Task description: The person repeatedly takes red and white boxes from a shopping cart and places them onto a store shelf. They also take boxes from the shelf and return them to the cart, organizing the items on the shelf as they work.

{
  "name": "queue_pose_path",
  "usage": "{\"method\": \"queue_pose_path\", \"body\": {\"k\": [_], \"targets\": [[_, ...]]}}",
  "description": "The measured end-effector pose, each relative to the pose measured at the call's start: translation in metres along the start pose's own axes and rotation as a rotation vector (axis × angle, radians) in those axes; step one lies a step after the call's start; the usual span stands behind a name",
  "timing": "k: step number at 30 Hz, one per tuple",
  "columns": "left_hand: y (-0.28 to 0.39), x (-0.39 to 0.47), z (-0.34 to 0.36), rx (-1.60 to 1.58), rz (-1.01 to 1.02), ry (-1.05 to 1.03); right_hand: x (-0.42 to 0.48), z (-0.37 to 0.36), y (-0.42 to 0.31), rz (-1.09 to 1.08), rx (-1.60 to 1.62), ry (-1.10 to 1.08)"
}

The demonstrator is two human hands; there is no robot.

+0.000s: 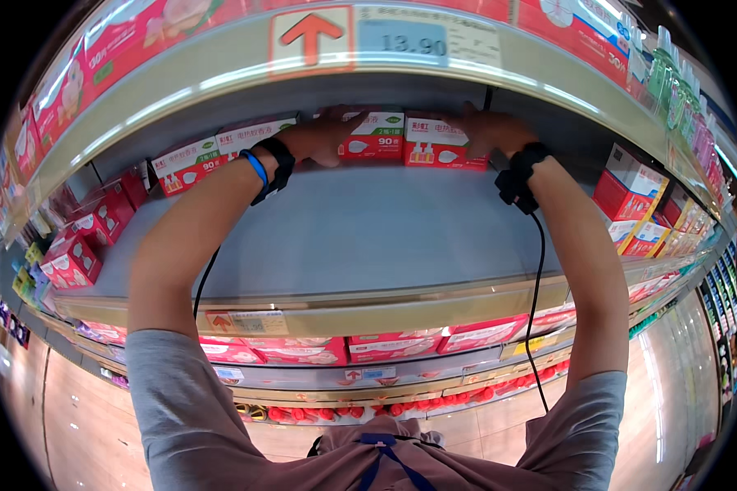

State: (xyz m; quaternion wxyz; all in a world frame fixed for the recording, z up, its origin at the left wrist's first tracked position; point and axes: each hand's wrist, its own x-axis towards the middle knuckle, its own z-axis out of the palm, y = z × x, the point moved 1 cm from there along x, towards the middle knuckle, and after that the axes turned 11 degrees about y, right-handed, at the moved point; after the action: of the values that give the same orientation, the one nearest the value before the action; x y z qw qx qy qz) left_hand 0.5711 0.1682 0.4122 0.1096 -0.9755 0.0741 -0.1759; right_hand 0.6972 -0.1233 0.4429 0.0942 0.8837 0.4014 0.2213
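Red-and-white cardboard boxes of mosquito repellent liquid stand in a row at the back of a grey store shelf [344, 233]. My left hand [328, 138] rests against the front of the middle boxes, fingers spread over the left part of one box [381, 138]. At the right end of the row, my right hand [491, 132] touches the right side of another box [427, 144]. Two more boxes, one at the far left of the row [187, 166] and its neighbour [233, 138], stand left of my left hand. Both hands are blurred and partly in shadow.
An upper shelf edge with a price tag [402, 43] overhangs my hands. Red boxes [74, 261] stand at the shelf's left end, stacked boxes [626, 184] at its right. Lower shelves hold pink packs [393, 348]. Black cables [539, 264] hang by both arms.
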Motion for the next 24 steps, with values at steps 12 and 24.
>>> {"method": "queue_pose_path", "body": {"k": [12, 24], "targets": [[0.01, -0.018, -0.006, 0.197, -0.143, -0.074, 0.054, 0.016, -0.01, -0.011, -0.035, -0.049], [0.125, -0.187, -0.126, -0.271, 0.318, -0.01, -0.126, -0.066, -0.043, -0.491, 0.38, 0.155]]}}
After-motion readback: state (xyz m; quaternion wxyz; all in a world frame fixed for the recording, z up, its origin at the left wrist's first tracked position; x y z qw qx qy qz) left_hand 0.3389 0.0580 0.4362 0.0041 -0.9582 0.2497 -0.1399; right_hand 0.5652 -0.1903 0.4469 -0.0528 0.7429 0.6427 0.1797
